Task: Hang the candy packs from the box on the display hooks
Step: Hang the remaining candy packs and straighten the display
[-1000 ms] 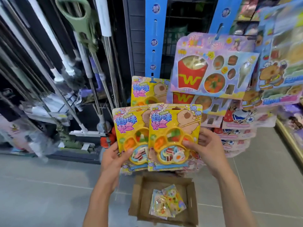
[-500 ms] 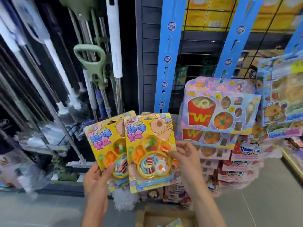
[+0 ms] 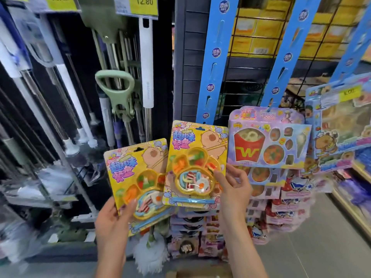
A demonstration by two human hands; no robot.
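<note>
My left hand (image 3: 112, 221) grips one yellow candy pack (image 3: 138, 185) by its lower left edge, thumb on the front, the card tilted to the right. My right hand (image 3: 232, 187) pinches a second yellow candy pack (image 3: 197, 164) at its lower right edge; this card stands nearly upright and overlaps the right edge of the left-hand one. Each card carries a clear blister tray with coloured sweets in several compartments. Below my wrists only the top rim of the cardboard box (image 3: 200, 273) shows; I cannot tell what is in it. Just above the right-hand pack hangs a blue hanging strip (image 3: 212, 63), its slots bare. To the right of my right hand, purple fries-print packs (image 3: 269, 141) hang in a crowded column. Left of my left hand stand mop handles (image 3: 146, 63).
</note>
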